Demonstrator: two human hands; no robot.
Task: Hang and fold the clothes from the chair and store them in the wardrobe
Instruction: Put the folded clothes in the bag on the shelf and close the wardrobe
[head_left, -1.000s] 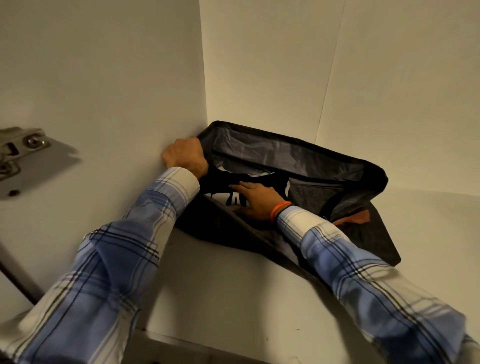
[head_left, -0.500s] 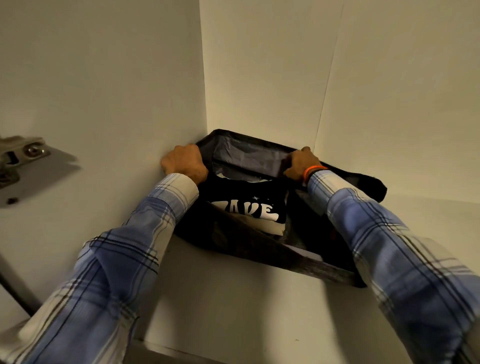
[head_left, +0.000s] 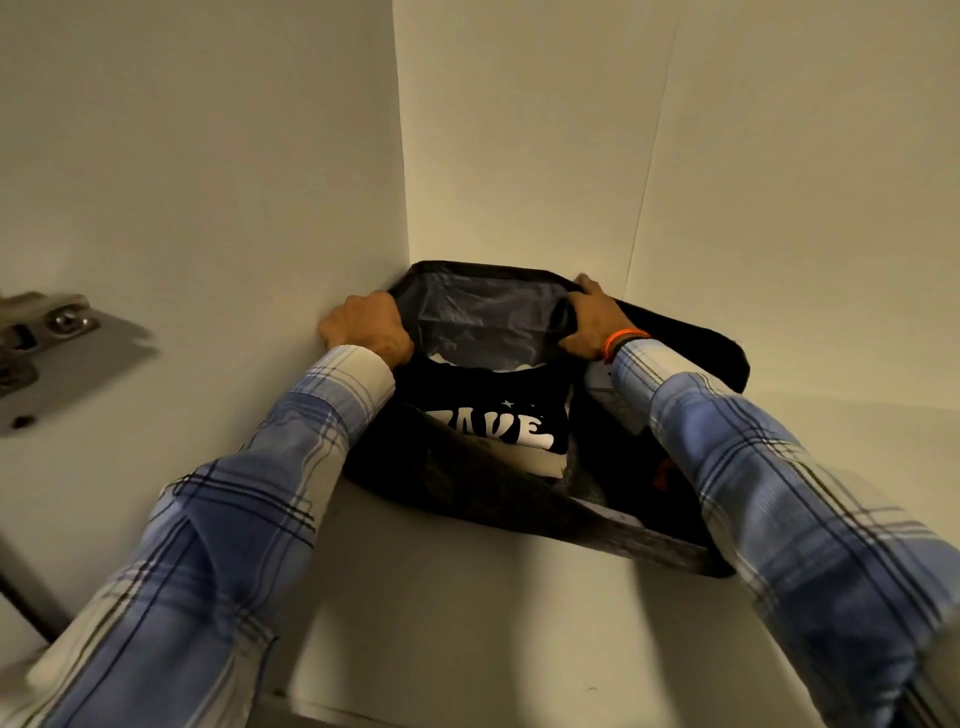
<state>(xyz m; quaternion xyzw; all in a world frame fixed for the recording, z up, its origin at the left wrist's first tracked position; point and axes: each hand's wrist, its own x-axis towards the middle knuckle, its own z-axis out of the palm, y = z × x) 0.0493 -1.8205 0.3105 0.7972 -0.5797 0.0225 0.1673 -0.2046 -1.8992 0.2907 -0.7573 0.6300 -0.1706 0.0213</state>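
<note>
A soft black fabric storage bin (head_left: 483, 312) sits in the back left corner of a white wardrobe shelf (head_left: 467, 613). Inside it lies a folded black T-shirt (head_left: 498, 415) with white lettering on top. My left hand (head_left: 366, 325) grips the bin's left rim beside the wardrobe's side wall. My right hand (head_left: 592, 319) grips the bin's back rim near its middle, fingers curled over the edge. A grey garment (head_left: 618, 405) and a bit of orange fabric (head_left: 662, 473) show in the bin's right half, partly hidden by my right sleeve.
White wardrobe walls close in at the left and back. A metal door hinge (head_left: 47, 332) is mounted on the left wall. The shelf's front edge runs along the bottom of the view.
My right hand lifted off the folded T-shirt and took hold of the bin's back rim, then pulled it a little. The left hand stayed on the left rim.
</note>
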